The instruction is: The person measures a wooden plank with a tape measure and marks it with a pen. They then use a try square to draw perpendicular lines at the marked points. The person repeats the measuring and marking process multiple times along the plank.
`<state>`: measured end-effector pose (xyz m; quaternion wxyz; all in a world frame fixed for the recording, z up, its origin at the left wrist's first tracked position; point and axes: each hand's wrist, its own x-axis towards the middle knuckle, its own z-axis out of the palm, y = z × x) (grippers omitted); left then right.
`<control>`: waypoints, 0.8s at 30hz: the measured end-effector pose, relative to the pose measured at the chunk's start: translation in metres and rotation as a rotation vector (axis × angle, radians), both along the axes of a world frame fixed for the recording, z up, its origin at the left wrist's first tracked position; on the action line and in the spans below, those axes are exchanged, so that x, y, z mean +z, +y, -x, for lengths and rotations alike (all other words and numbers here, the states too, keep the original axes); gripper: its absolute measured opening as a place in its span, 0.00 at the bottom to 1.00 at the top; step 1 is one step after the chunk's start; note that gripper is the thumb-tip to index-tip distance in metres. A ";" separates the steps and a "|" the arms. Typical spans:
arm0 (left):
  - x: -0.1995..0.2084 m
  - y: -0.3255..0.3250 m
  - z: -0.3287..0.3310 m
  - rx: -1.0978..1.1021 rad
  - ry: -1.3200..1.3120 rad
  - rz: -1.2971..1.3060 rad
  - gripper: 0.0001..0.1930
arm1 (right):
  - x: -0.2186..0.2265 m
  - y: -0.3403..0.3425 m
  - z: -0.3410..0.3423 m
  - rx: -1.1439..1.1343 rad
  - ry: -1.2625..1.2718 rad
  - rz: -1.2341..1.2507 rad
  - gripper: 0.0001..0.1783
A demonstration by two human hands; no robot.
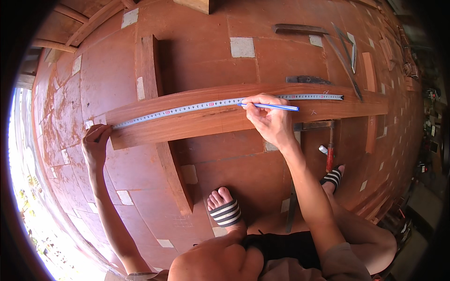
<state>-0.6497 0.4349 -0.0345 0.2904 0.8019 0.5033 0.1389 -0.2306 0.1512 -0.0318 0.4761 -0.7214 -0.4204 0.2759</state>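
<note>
A long reddish-brown board (220, 124) lies crosswise in front of me on wooden supports. A tape measure's blade (178, 111) is stretched along its top face, from the board's left end to near its right part. At the left end, my left hand (96, 141) is closed with its fingers pinched on the tape's end. My right hand (269, 117) is over the middle of the board, closed on a blue-and-white pen (281, 107). The pen's tip is at the tape's edge. Small pencil-like marks show on the board to the right.
One wooden support beam (174, 180) passes under the board's left part, another (371, 133) under its right. A clamp with a red handle (330, 157) hangs at the near edge, beside a small white tube (323, 150). Metal squares (344, 56) and a dark bar (300, 29) lie beyond.
</note>
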 end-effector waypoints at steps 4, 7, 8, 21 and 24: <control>0.000 0.000 0.001 -0.011 0.000 -0.006 0.08 | 0.000 0.000 0.000 0.015 -0.011 -0.004 0.09; -0.001 0.001 0.001 -0.011 -0.011 0.003 0.08 | 0.000 0.000 0.000 0.010 -0.005 0.021 0.09; -0.002 0.001 0.001 -0.008 -0.015 0.008 0.08 | 0.000 0.000 0.000 0.009 -0.008 0.029 0.09; 0.001 0.000 -0.001 -0.012 -0.012 0.013 0.08 | -0.002 0.000 -0.002 0.029 -0.067 0.006 0.10; 0.000 0.001 0.001 -0.019 0.000 0.003 0.08 | -0.002 0.000 -0.002 0.036 -0.090 0.004 0.10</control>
